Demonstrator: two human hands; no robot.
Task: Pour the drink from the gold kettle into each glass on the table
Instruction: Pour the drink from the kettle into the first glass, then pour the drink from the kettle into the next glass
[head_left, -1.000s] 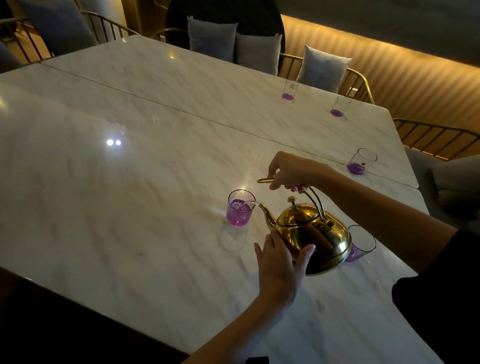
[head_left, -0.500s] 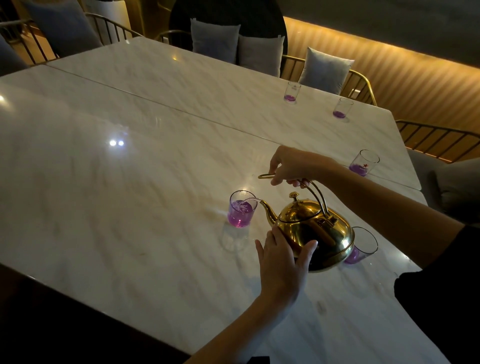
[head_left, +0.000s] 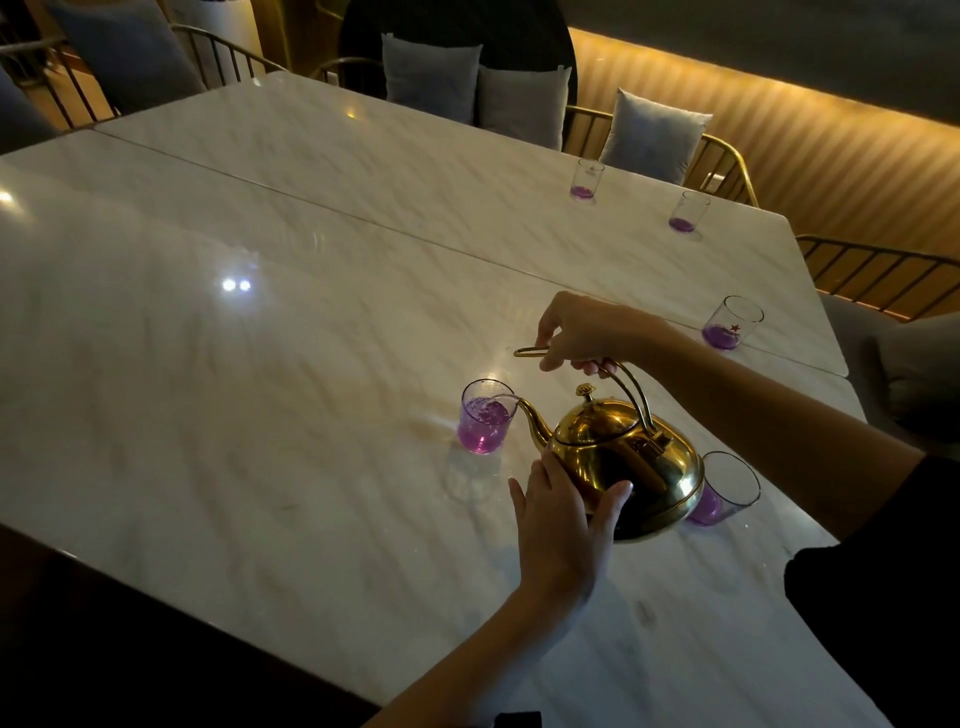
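The gold kettle (head_left: 618, 457) is tilted to the left above the marble table (head_left: 260, 415), its spout over the rim of a glass (head_left: 484, 417) more than half full of purple drink. A thin stream runs from the spout into that glass. My right hand (head_left: 587, 332) grips the kettle's arched handle from above. My left hand (head_left: 558, 514) presses against the kettle's lower front side. A second glass (head_left: 724, 488) with a little purple drink stands just right of the kettle, partly hidden by it.
Three more glasses with shallow purple drink stand farther off: one at the right edge (head_left: 730, 325) and two at the far side (head_left: 687, 213), (head_left: 586, 179). Gold-framed chairs with grey cushions (head_left: 652, 135) ring the table. The near table edge is dark.
The purple level in the glass under the spout has risen slightly. The kettle stays tilted, both hands hold their places on it.
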